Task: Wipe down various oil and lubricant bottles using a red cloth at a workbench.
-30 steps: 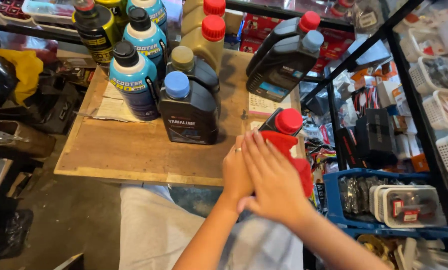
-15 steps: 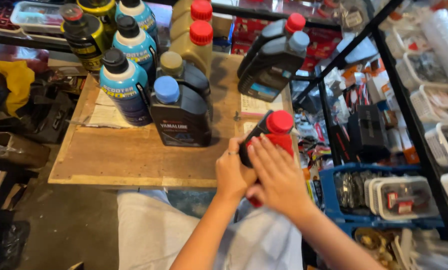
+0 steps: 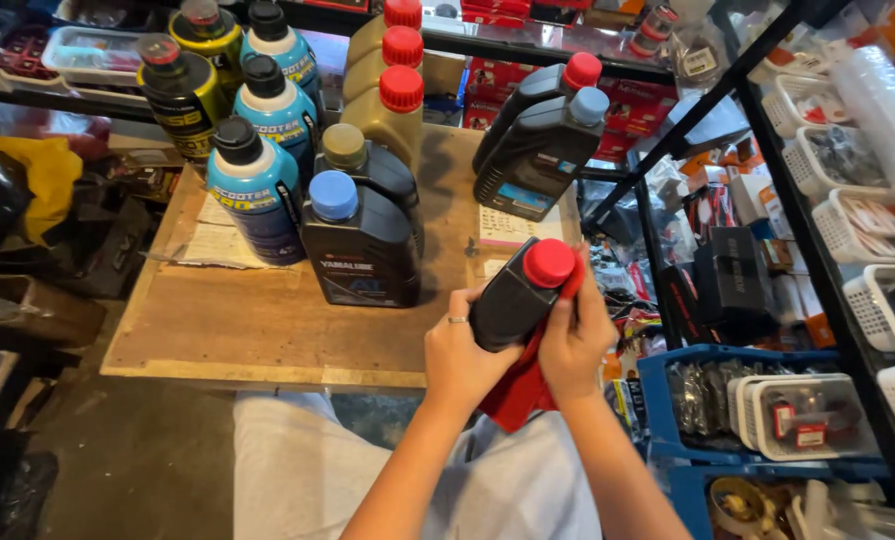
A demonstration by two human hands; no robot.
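Both hands are up in front of the person's lap, and between them sits a black bottle (image 3: pixel 512 300) with a red cap (image 3: pixel 549 263), tilted so the cap points up and to the right. The left hand (image 3: pixel 459 358) is wrapped around the lower body of the bottle, fingers curled over its near side, a ring showing on one finger. The right hand (image 3: pixel 573 345) closes in from the other side just below the cap, and it is pressing a red cloth (image 3: pixel 520 390) against the bottle; the cloth hangs down under both hands. So the bottle is clamped from both sides, left hand low, right hand high, cloth trapped between the right palm and the plastic.

The bottle is held off the wooden table (image 3: pixel 257 330), just past its near edge and toward its right corner. On the table stand more containers: a black jug with a blue cap (image 3: pixel 359 248) nearest the hands, a blue bottle (image 3: pixel 255 190) to its left, tan bottles with red caps (image 3: pixel 397 100) behind, and dark grey jugs (image 3: pixel 535 140) leaning at the back right. A blue crate (image 3: pixel 667 420) with small packets sits on the right, below a black metal rack (image 3: pixel 767 150) with white baskets.
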